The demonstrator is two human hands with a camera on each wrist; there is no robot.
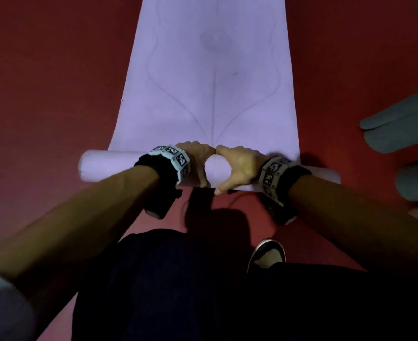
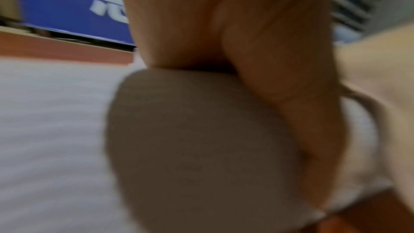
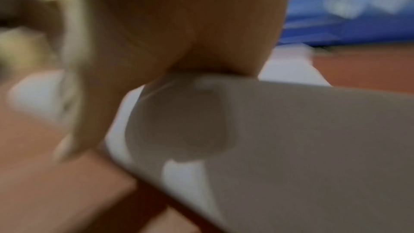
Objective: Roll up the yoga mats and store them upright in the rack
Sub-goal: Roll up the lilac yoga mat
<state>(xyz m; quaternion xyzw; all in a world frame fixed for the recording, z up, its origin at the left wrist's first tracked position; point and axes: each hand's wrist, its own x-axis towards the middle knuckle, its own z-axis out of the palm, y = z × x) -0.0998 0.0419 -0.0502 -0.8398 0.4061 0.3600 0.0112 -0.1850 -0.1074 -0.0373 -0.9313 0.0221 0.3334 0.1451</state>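
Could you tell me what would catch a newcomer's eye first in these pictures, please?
First, the lilac yoga mat, stretched away across the red floor with its near end rolled. At the roll's middle, the left hand and right hand each keep a grip on it. Grey-green mats lie at the right edge.

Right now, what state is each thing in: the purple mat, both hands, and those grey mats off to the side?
Purple mat: partly rolled at the near end, the rest flat on the red floor.
Left hand: gripping the roll.
Right hand: gripping the roll.
Grey mats: lying on the floor, partly out of view.
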